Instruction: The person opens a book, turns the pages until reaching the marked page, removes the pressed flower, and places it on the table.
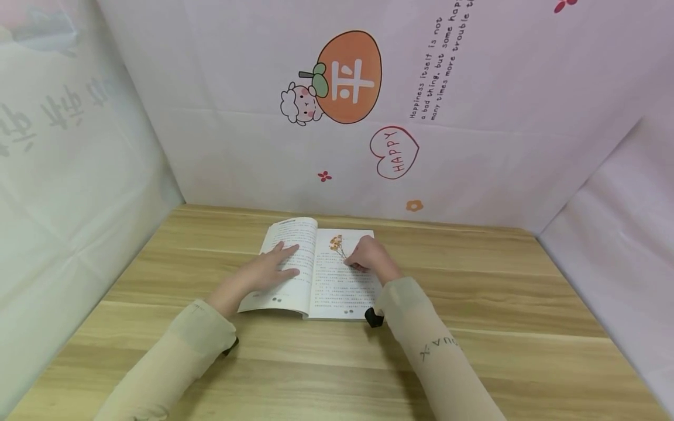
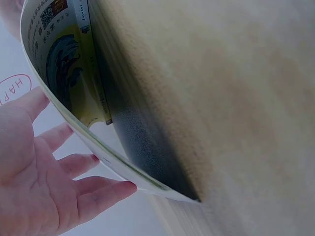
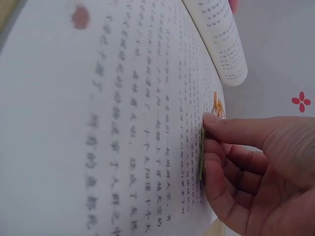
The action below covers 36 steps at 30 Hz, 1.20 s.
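Observation:
An open book [image 1: 344, 292] lies on the wooden table, its left pages curving up off the wood. My left hand [image 1: 270, 269] rests on the left page with fingers spread; in the left wrist view its fingertips touch the page and the colourful back cover [image 2: 74, 73] shows underneath. Over the right page, my right hand [image 1: 367, 255] pinches the thin stems of a small sprig of dried orange flowers [image 1: 335, 242]. The right wrist view shows the green stem [image 3: 202, 155] between thumb and curled fingers, close to the printed page. Whether the flowers touch the paper I cannot tell.
The wooden table [image 1: 474, 280] reaches to a printed white cloth backdrop [image 1: 237, 146] just behind the book. Similar cloth hangs at the left [image 1: 79, 175] and right sides. A black strap end [image 1: 374, 317] hangs at the right cuff, beside the book's lower right corner.

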Available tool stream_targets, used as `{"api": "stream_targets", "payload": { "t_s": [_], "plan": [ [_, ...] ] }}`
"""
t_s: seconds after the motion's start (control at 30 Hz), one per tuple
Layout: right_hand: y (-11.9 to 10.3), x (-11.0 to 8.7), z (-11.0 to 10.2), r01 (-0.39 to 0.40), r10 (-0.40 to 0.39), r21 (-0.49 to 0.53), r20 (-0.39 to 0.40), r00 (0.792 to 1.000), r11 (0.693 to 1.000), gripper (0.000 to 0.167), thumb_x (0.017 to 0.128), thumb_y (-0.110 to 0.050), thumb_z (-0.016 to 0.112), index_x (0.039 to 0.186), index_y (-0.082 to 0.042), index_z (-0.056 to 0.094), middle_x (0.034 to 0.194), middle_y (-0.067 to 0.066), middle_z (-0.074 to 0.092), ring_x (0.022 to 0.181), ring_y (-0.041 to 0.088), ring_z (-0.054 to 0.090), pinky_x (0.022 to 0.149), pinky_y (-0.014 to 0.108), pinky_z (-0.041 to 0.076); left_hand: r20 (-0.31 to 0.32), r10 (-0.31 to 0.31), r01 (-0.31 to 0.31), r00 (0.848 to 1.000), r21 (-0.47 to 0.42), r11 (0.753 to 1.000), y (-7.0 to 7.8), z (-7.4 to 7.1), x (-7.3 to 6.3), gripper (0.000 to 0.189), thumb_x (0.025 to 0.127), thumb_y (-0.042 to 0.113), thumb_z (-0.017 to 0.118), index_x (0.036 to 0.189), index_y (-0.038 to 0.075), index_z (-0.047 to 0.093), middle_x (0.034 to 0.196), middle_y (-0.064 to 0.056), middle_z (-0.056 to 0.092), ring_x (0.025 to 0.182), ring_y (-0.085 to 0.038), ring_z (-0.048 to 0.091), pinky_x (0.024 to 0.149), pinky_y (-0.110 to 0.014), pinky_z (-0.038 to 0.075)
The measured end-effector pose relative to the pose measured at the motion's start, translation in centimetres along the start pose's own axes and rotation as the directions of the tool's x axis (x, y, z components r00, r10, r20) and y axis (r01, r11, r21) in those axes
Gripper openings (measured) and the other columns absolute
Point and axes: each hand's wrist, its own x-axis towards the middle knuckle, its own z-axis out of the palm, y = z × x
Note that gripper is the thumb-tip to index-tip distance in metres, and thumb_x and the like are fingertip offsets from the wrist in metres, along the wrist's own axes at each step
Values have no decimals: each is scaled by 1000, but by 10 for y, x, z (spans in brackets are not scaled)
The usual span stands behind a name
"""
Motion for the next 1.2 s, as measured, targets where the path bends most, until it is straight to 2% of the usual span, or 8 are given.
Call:
{"api": "stream_targets", "payload": {
  "t_s": [0.23, 0.5, 0.73, 1.07, 1.2],
  "plan": [
    [10, 5, -3, -19, 17, 74, 30, 999, 997, 29, 88, -16, 82, 63, -4, 71, 54, 0, 58, 49, 9, 50, 50, 22, 40, -4, 3, -3, 1000, 4, 1000, 0, -1, 0, 67, 107, 37, 55, 163, 13, 29, 166, -27, 10, 148, -53, 19, 117, -67, 19],
    [10, 2, -4, -17, 15, 70, 34, 999, 997, 33, 89, -16, 81, 60, -7, 69, 52, 0, 56, 48, 10, 48, 50, 24, 39, -6, 9, -9, 1000, -3, 1000, -1, -1, 0, 67, 107, 37, 56, 163, 12, 30, 166, -27, 11, 149, -51, 20, 117, -67, 21],
    [19, 3, -5, -33, 31, 157, 20, 999, 987, 31, 90, -17, 79, 63, -7, 69, 56, -1, 58, 52, 10, 50, 52, 24, 39, -6, 11, -11, 1000, -4, 1000, 0, -1, 0, 67, 107, 36, 56, 163, 12, 30, 166, -28, 11, 149, -51, 21, 117, -66, 20],
    [36, -1, -13, -32, 44, 263, -39, 998, 964, 20, 92, -16, 75, 82, 1, 72, 69, 2, 60, 64, 14, 50, 60, 25, 42, -6, -4, 4, 1000, 2, 1000, 1, -1, -1, 67, 106, 37, 56, 163, 13, 29, 167, -26, 11, 149, -50, 20, 117, -66, 20],
    [44, -3, -18, -17, 32, 280, -49, 998, 960, 20, 93, -16, 73, 83, 1, 72, 70, 1, 60, 66, 15, 52, 62, 25, 44, -1, -14, 14, 1000, 3, 1000, 2, -1, -1, 67, 106, 38, 56, 163, 14, 29, 167, -26, 10, 149, -51, 21, 117, -67, 21]
  ]
}}
